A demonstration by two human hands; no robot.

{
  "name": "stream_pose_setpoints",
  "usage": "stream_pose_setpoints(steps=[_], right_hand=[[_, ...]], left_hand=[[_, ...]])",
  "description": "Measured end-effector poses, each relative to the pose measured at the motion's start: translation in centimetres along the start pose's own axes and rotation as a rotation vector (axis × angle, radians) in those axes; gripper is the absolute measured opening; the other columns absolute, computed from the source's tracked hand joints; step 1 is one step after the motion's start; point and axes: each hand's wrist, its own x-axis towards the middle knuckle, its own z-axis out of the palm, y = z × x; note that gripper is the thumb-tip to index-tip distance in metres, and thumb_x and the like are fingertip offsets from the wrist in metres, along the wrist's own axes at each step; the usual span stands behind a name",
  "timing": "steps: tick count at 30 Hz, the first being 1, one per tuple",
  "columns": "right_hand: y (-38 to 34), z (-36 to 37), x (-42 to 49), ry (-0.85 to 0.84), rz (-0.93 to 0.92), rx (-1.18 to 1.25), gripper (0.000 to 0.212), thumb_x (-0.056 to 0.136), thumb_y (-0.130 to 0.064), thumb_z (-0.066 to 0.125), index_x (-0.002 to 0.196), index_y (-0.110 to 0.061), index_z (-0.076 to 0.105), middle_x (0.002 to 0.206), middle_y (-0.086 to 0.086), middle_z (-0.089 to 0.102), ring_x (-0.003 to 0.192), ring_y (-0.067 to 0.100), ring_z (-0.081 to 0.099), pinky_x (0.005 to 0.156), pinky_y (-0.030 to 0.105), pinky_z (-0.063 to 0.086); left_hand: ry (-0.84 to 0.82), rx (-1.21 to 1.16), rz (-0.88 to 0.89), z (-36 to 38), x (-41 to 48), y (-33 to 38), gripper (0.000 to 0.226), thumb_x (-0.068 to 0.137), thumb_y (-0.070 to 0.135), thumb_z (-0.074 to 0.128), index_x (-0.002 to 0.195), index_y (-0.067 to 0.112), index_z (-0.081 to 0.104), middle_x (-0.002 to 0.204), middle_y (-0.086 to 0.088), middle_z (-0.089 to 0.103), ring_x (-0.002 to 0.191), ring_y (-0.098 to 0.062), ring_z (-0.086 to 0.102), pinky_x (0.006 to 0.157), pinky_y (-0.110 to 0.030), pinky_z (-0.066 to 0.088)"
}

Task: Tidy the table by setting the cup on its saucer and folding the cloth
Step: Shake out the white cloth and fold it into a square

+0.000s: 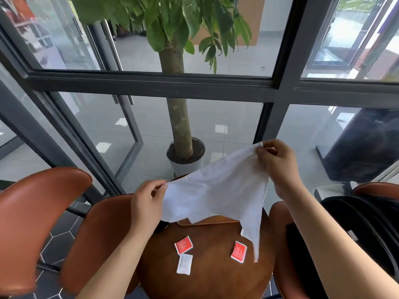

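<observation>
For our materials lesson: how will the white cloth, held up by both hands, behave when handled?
Probably floppy: the white cloth sags between the left hand and right hand, one corner dangling. Likely light, since fingertip pinches hold it up.

the thin white cloth (216, 190) looks soft, matt and creased. the round brown wooden table (211, 275) has a smooth, faintly glossy top. the brown leather-look chairs (36, 212) shine smoothly.
</observation>
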Motion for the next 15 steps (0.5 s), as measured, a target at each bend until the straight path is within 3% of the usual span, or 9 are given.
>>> stream_pose_setpoints(steps=[4, 9, 15], right_hand=[[-1.3, -0.7, 0.7, 0.038, -0.005, 0.096, 0.010, 0.091, -0.017, 0.069, 0.082, -0.022, 0.069, 0.066, -0.007, 0.068, 0.062, 0.013, 0.058, 0.062, 0.031, 0.048], [-2.5, -1.4, 1.8, 0.003, -0.012, 0.183, 0.007, 0.090, -0.017, 0.069, 0.084, -0.019, 0.069, 0.071, 0.001, 0.070, 0.066, 0.020, 0.063, 0.061, 0.036, 0.051], [0.3, -0.4, 4.0, -0.110, 0.082, 0.033, 0.005, 0.090, -0.021, 0.069, 0.085, -0.021, 0.069, 0.083, 0.009, 0.074, 0.068, 0.023, 0.064, 0.061, 0.038, 0.052]], left_hand=[[0.087, -0.112, 0.023, -0.4, 1.6, 1.9, 0.013, 0.091, 0.006, 0.068, 0.100, 0.013, 0.075, 0.090, 0.009, 0.068, 0.081, 0.001, 0.063, 0.071, 0.000, 0.041], [0.099, -0.226, 0.007, -0.6, 3.9, 4.4, 0.014, 0.094, 0.014, 0.065, 0.102, 0.022, 0.074, 0.095, 0.020, 0.070, 0.089, 0.008, 0.063, 0.073, -0.005, 0.045], [-0.062, -0.222, -0.192, 2.0, 4.9, 4.0, 0.023, 0.094, 0.017, 0.065, 0.088, 0.038, 0.072, 0.089, 0.025, 0.070, 0.088, 0.007, 0.065, 0.071, -0.015, 0.046]])
